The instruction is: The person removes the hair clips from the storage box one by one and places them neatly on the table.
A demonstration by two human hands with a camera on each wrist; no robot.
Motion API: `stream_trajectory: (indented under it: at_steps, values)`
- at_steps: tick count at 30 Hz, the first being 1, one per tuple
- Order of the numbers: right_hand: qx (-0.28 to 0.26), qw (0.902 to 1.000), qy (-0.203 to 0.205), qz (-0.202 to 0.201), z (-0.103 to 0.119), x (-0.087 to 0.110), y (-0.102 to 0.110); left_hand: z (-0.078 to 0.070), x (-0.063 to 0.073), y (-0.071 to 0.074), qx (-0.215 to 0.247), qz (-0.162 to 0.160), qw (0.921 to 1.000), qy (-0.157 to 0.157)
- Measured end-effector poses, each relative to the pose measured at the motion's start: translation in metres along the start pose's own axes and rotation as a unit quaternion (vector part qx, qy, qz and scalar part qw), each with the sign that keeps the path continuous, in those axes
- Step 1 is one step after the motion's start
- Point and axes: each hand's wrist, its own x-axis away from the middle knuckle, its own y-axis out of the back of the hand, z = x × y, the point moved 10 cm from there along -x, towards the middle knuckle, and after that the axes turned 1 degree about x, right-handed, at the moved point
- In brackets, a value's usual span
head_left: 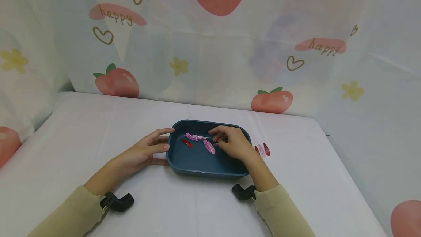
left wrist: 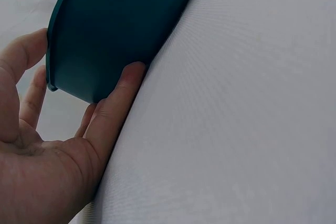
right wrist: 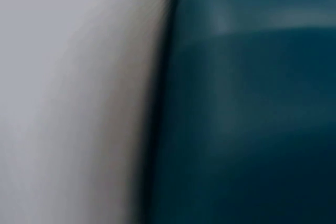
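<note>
A dark blue tray (head_left: 210, 165) sits on the table, holding several pink hair clips (head_left: 209, 146) and one red hair clip (head_left: 186, 142). At its left end, my left hand (head_left: 141, 153) steadies it with spread, fairly straight fingers. In the left wrist view, these fingers (left wrist: 118, 98) touch the tray's side (left wrist: 105, 35) from rim to base. Reaching in over the right end, my right hand (head_left: 235, 143) has its fingers curled down, with a pink hair clip (head_left: 215, 144) at the thumb tip. The right wrist view shows only the blurred tray wall (right wrist: 252, 77), no hand.
Beside the tray's right end, a pale pink clip (head_left: 262, 150) and a red clip (head_left: 266, 149) lie on the white table (head_left: 204, 207), with another red clip partly behind my right wrist. A printed curtain (head_left: 210, 54) stands behind the table.
</note>
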Motion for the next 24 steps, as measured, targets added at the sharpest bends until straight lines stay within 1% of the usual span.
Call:
stream_trajectory:
  at_steps: [15,19,24]
  values:
    - [-0.049,0.9987,-0.011,0.005,-0.0020,0.0000,0.0018,-0.0006,0.0000,-0.0002,0.000,-0.007,1.0000,0.003]
    - [-0.037,0.9992,-0.013,0.010,-0.0028,0.0000,-0.0005,-0.0007,-0.0001,0.0004,-0.003,-0.008,1.0000,0.003]
    - [-0.019,0.9993,-0.019,0.027,-0.0051,-0.0006,-0.0059,-0.0007,-0.0003,0.0006,-0.004,-0.007,1.0000,0.005]
